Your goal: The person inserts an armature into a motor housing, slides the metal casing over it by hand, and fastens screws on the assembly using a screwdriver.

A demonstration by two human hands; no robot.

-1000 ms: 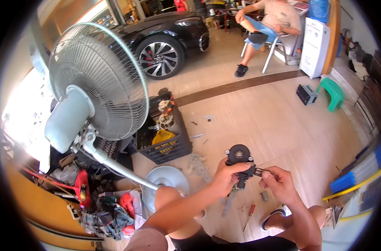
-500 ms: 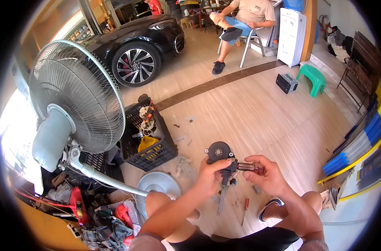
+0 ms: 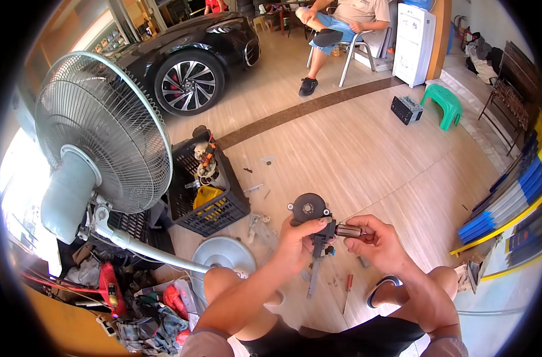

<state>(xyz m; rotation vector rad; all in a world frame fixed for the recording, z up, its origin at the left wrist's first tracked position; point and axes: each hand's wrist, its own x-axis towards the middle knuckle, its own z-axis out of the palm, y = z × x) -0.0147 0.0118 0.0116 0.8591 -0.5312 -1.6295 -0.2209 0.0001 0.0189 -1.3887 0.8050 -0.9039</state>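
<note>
My left hand (image 3: 296, 243) is wrapped round a black motor housing (image 3: 308, 207) with a round disc-shaped end and small bolts at its sides. From the housing's right side sticks out a shiny cylindrical metal part (image 3: 349, 230). The fingers and thumb of my right hand (image 3: 379, 241) pinch this part at its outer end. Where the metal part meets the housing, the inside is hidden. On the floor below lie a red-handled screwdriver (image 3: 349, 283) and a thin metal strip (image 3: 313, 279).
A standing fan (image 3: 107, 131) is at the left, its round base (image 3: 224, 260) near my knee. Beyond it is a black crate (image 3: 214, 219) of parts. A seated person (image 3: 342, 24), a green stool (image 3: 443, 105) and a car (image 3: 193, 65) are farther off.
The view has shifted since one second ago. The cylindrical metal part, hardly visible then, now shows clearly between the housing and my right fingers. Both hands keep their hold.
</note>
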